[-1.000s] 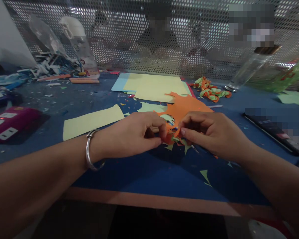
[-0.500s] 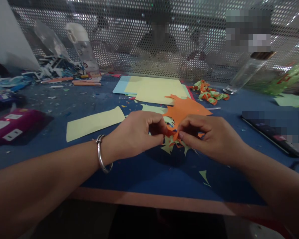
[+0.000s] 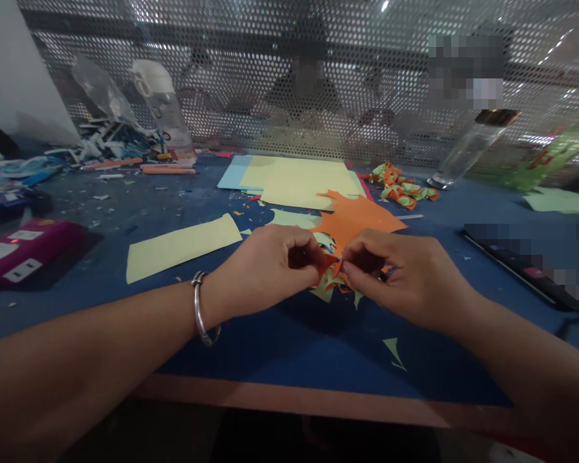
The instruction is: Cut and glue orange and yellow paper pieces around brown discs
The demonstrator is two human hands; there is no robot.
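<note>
Between my two hands is a small orange paper piece, partly hidden by the fingers. My left hand, a silver bangle at its wrist, pinches its left side between thumb and forefinger. Thumb and forefinger of my right hand are closed on its right side. Just behind lies a larger orange sheet with jagged cut edges. Green and orange paper scraps lie beneath the fingers. A pale yellow paper strip rests left of my left hand.
Stacked yellow and blue sheets lie at the back, beside a heap of curled orange-green pieces. A water bottle stands back left, a glass tube back right. A magenta box is left, a phone right.
The whole view has shifted slightly downward. Both hands keep their pinch, and the small orange piece shows more at my left fingertips, its angle slightly changed.
</note>
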